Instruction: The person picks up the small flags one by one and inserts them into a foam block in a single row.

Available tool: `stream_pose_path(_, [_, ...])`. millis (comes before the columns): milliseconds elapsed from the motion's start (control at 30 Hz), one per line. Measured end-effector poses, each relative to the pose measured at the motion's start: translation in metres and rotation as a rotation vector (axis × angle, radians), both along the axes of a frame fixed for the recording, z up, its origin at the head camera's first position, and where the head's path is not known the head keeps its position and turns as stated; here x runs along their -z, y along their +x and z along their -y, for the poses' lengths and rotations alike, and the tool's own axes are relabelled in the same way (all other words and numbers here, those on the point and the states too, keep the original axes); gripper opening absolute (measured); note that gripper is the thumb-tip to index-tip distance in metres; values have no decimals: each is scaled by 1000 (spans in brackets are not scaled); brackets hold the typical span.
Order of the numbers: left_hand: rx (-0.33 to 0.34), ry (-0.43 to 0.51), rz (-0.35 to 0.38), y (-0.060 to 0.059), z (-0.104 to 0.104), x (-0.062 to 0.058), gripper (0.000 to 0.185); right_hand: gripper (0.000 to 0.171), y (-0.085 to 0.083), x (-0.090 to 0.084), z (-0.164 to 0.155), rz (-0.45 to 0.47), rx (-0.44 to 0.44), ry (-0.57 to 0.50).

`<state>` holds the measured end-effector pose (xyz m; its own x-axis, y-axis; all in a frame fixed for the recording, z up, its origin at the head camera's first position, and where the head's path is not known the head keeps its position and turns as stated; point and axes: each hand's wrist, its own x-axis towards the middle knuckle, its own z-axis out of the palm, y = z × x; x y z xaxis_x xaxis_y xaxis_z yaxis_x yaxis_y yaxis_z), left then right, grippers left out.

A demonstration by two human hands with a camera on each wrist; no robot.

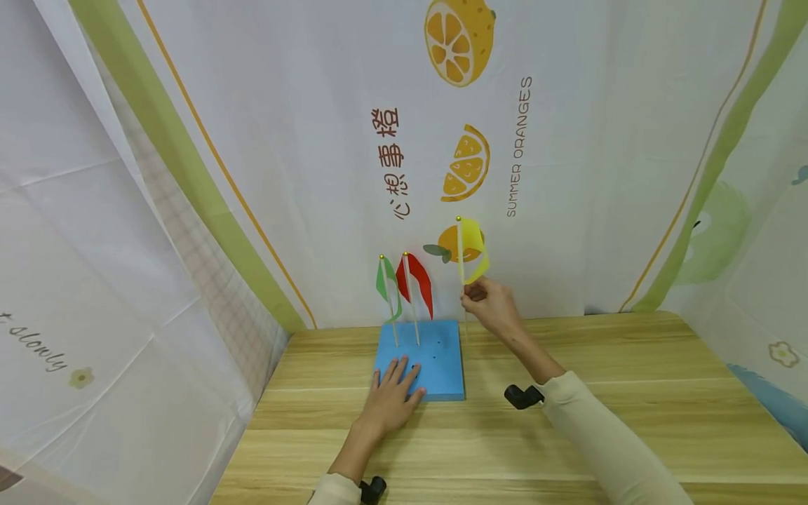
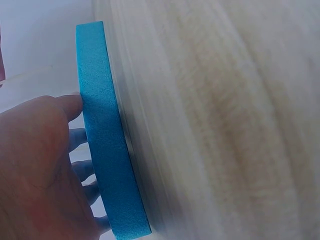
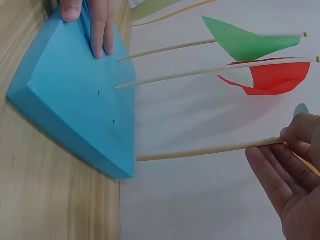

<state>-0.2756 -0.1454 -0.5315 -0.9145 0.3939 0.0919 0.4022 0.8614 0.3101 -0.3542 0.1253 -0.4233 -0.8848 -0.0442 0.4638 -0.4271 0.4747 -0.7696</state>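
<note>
Three small flags belong to the blue foam block (image 1: 421, 358) on the table (image 1: 568, 421): the green flag (image 1: 386, 284) and red flag (image 1: 415, 280) stand planted in it, while the yellow flag (image 1: 470, 249) hangs just past its right edge, its stick pinched in the right hand (image 1: 489, 305) fingers (image 3: 297, 137). The stick looks light, thin and easily snapped, best held low. The left hand (image 1: 391, 396) lies flat with straight fingers on the block's near corner.
</note>
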Motion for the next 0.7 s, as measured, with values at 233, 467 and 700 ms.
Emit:
stream_pose_path(233, [-1,11,14,0,1,0,61,10,-5,4,10,6,-12,-4])
stream_pose_path(467, [1,7,25,-1,2,2,61,9,-12,8,22,2,-9,15])
stream_pose_path(700, [9,1,22,-2,2,1,61,6,-18,12,31,-27,-14,38])
